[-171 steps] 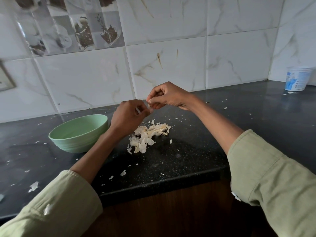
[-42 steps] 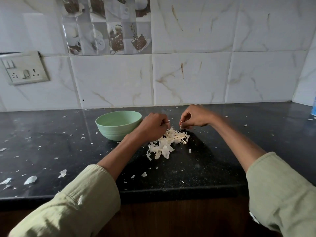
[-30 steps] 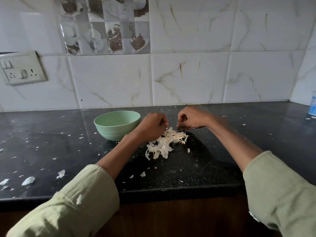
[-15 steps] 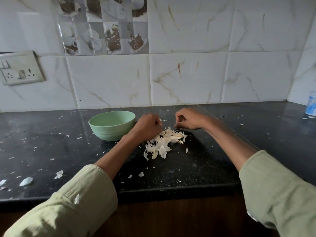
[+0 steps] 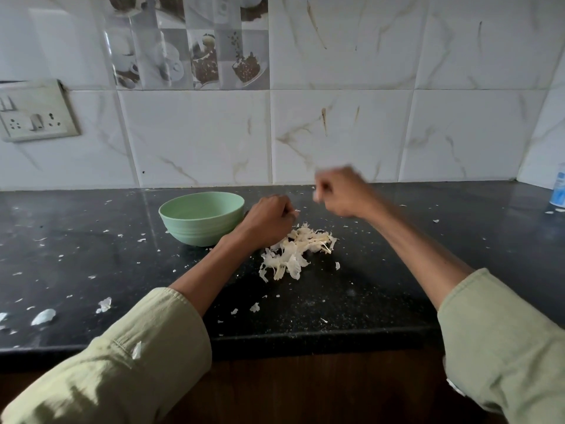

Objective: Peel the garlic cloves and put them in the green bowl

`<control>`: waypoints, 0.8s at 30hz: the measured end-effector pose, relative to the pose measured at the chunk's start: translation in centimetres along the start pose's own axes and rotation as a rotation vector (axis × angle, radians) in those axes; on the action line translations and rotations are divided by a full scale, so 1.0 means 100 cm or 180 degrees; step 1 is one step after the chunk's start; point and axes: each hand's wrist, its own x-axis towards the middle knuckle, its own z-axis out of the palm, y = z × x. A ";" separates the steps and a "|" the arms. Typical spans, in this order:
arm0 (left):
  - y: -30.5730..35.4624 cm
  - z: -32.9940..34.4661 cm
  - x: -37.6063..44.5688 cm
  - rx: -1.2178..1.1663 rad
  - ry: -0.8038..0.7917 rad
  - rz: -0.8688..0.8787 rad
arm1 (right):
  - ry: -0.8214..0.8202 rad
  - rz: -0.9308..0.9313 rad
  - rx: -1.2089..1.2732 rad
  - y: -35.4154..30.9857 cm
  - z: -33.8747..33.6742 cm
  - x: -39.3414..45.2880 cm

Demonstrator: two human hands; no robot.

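Observation:
The green bowl (image 5: 201, 217) stands on the black counter (image 5: 382, 286), and what lies inside it is hidden by its wall. My left hand (image 5: 269, 220) is a fist just right of the bowl, low over the counter, with a small white tip of a garlic clove (image 5: 295, 211) showing at the fingertips. My right hand (image 5: 339, 191) is raised and blurred, apart from the left, with its fingers pinched on a pale scrap of garlic skin (image 5: 316, 197). A pile of peeled garlic skins (image 5: 298, 250) lies below and between the two hands.
Skin flakes are scattered over the counter, with bigger ones (image 5: 104, 304) near its front left edge. A white and blue tub (image 5: 559, 194) stands at the far right by the wall. A switch plate (image 5: 33, 113) hangs on the tiled wall at left.
My right hand has lifted up and away from my left hand, with a pale scrap pinched in it. The left hand stays low beside the bowl.

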 end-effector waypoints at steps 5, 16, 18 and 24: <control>0.000 -0.002 -0.001 -0.0008 0.0051 -0.0005 | -0.0974 0.0211 -0.0214 0.005 0.024 -0.005; 0.003 -0.002 0.000 -0.0532 0.0218 0.0223 | -0.0819 0.0124 0.1703 -0.002 0.009 -0.004; 0.001 -0.004 0.000 -0.0751 0.0374 0.0262 | -0.0752 0.0191 0.1951 -0.003 0.004 -0.007; -0.002 -0.005 -0.001 -0.0602 0.0340 0.0249 | -0.1022 0.0321 0.1936 0.004 0.000 -0.007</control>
